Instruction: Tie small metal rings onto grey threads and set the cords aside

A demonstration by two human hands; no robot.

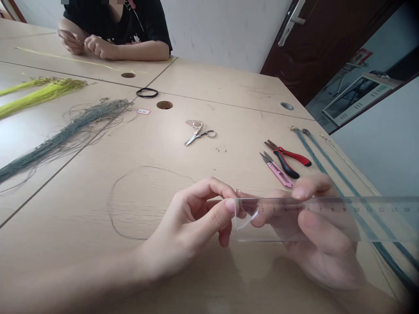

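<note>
A clear plastic ruler [330, 220] lies across the front of the view, its zero end beside the fingertips of my left hand [193, 222]. That hand is closed, thumb and forefinger pinched at the ruler's corner, where a small metal ring [238, 192] shows. A thin grey cord [110, 209] curves in a wide loop on the left and passes behind my left hand. My right hand [327, 248] is closed around the ruler, its fingers partly seen through the plastic. Whether the right fingers also grip the cord, I cannot tell.
Scissors [198, 134], pink thread snips [278, 172] and red-and-black pliers [286, 159] lie beyond my hands. Grey cords [68, 131] and yellow cords [46, 96] are bundled left; blue-grey strands [347, 181] run right. Across the table [203, 83], another person's hands [94, 46] work.
</note>
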